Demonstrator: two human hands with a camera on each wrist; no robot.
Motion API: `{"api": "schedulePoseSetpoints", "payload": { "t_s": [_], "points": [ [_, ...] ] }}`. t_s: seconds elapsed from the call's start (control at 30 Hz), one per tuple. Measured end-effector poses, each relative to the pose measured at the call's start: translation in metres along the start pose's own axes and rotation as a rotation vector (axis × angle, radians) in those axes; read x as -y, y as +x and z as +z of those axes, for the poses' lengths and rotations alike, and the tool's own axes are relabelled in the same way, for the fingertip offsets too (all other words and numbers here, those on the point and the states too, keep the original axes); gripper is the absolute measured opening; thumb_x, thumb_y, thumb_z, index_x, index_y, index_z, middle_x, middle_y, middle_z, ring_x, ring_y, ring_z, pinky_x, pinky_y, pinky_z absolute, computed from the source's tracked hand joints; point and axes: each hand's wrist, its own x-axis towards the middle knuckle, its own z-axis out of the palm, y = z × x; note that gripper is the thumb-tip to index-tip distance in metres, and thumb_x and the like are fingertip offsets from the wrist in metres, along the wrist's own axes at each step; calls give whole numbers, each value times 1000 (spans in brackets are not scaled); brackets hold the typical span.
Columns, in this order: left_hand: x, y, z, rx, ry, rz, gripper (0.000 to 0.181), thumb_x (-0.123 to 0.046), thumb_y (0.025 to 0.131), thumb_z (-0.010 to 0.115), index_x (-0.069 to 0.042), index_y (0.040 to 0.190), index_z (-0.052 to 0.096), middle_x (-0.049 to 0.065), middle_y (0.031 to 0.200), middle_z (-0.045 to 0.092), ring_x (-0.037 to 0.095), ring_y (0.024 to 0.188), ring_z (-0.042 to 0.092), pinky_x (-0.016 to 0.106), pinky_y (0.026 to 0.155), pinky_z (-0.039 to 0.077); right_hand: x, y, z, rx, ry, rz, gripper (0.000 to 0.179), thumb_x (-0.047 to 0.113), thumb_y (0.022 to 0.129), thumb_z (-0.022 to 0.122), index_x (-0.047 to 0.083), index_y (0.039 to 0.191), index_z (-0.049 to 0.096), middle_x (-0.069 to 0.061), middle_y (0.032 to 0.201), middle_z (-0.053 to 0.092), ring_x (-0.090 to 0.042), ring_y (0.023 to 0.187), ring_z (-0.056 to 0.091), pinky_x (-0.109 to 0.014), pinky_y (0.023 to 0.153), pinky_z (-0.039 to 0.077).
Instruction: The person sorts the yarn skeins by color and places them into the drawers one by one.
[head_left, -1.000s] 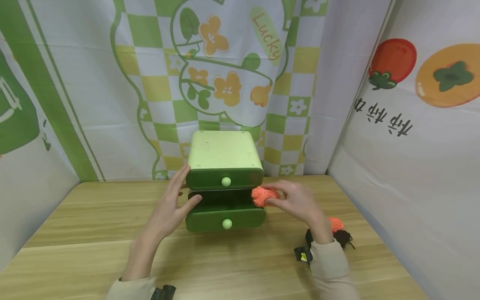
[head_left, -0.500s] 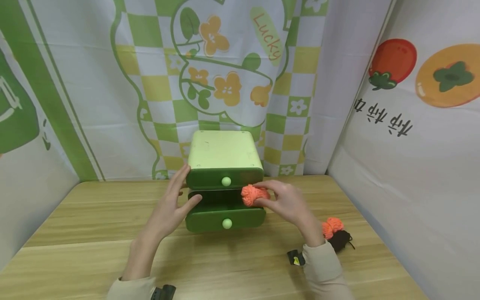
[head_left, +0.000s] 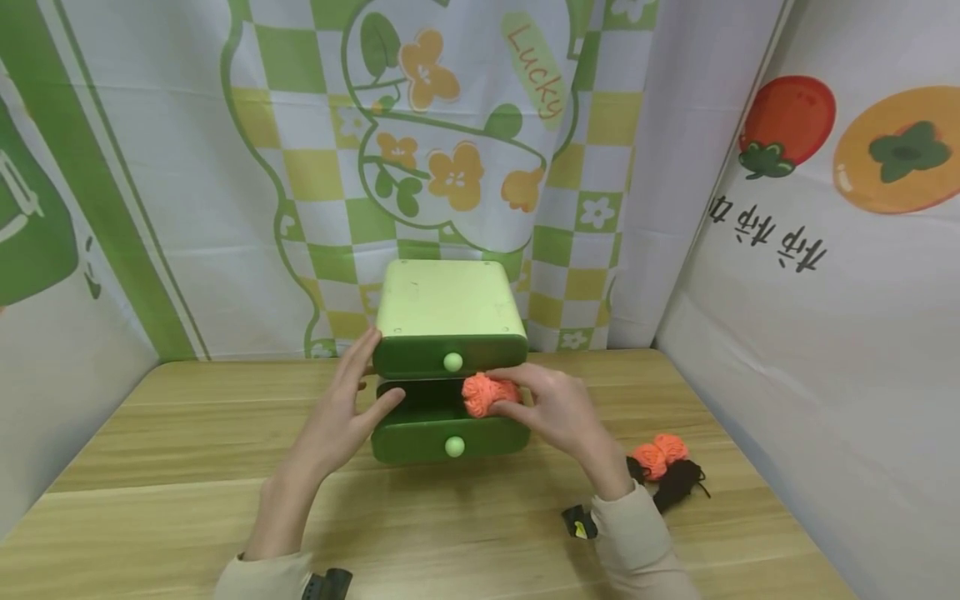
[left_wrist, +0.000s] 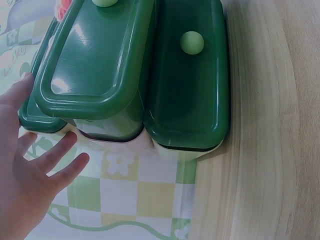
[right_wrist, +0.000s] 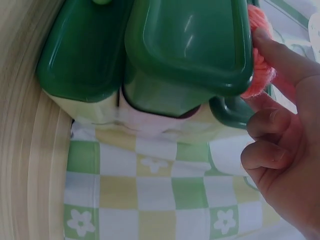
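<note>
A small cabinet (head_left: 450,296) with a pale green top and dark green drawers stands at the back of the table. Its middle drawer (head_left: 427,443) is pulled out; the top drawer (head_left: 412,358) is closed, and the left wrist view shows the bottom drawer (left_wrist: 185,95) closed too. My right hand (head_left: 558,412) pinches a coral yarn skein (head_left: 482,396) between thumb and fingers, over the right part of the pulled-out drawer. On the cabinet's left side lies my left hand (head_left: 337,425), fingers spread, thumb near the drawer opening, holding nothing.
Right of my right forearm, another coral yarn skein (head_left: 662,455) and a dark brown yarn skein (head_left: 678,483) lie on the wooden table (head_left: 187,433). A patterned curtain (head_left: 315,192) hangs close behind the cabinet, and a white printed cloth (head_left: 825,333) borders the right side.
My right hand has moved left with the coral skein, from the drawer's right edge to over its opening. More of the yarn on the table now shows. My left hand stays put.
</note>
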Motion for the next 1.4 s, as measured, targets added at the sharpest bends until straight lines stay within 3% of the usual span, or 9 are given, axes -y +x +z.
{"api": "schedulePoseSetpoints", "payload": {
  "t_s": [0.1, 0.33, 0.53, 0.73, 0.93, 1.17, 1.4],
  "points": [
    [0, 0, 0, 1, 1, -2, 82, -44, 98, 60, -37, 160, 7, -7, 168, 7, 32, 135, 45, 54, 110, 42, 4, 1, 3, -23, -13, -13, 42, 42, 80, 79, 27, 120, 73, 12, 83, 66, -3, 58, 38, -17, 51, 31],
    [1, 0, 0, -1, 1, 6, 82, -44, 98, 60, -36, 160, 7, -6, 168, 8, 32, 134, 46, 54, 109, 42, 17, 5, 13, -106, -30, -58, 44, 42, 79, 80, 27, 120, 73, 9, 96, 73, -6, 77, 63, -20, 59, 47],
    [1, -1, 1, -4, 7, 17, 83, -43, 98, 61, -35, 160, 7, -7, 168, 8, 31, 136, 44, 53, 109, 43, 23, 6, 18, -160, -47, -68, 43, 39, 80, 81, 25, 120, 73, 8, 92, 73, -8, 79, 66, -22, 57, 49],
    [1, 0, 1, -9, 10, 23, 82, -43, 98, 61, -34, 160, 8, -4, 168, 9, 32, 139, 41, 54, 109, 43, 27, 5, 19, -171, -36, -81, 42, 36, 79, 82, 23, 119, 74, 7, 95, 75, -8, 73, 56, -17, 53, 38],
    [1, -1, 1, -5, 4, 21, 82, -42, 99, 60, -33, 161, 8, -3, 168, 9, 33, 141, 39, 56, 109, 42, 29, 8, 21, -146, 50, -90, 41, 29, 80, 82, 17, 118, 74, 4, 97, 75, -11, 73, 38, -20, 60, 30],
    [0, 0, 0, 1, -1, 20, 82, -42, 98, 60, -33, 161, 8, -4, 168, 9, 33, 140, 40, 55, 109, 43, 32, 9, 25, -157, 22, -121, 42, 33, 78, 82, 18, 118, 75, 4, 94, 74, -11, 72, 36, -25, 66, 27],
    [0, -1, 0, 0, -1, 18, 83, -43, 98, 61, -34, 160, 7, -4, 168, 9, 33, 139, 41, 55, 109, 43, 38, 10, 28, -129, 23, -99, 43, 34, 80, 81, 21, 120, 73, 5, 98, 74, -11, 74, 37, -26, 68, 27]
  ]
}}
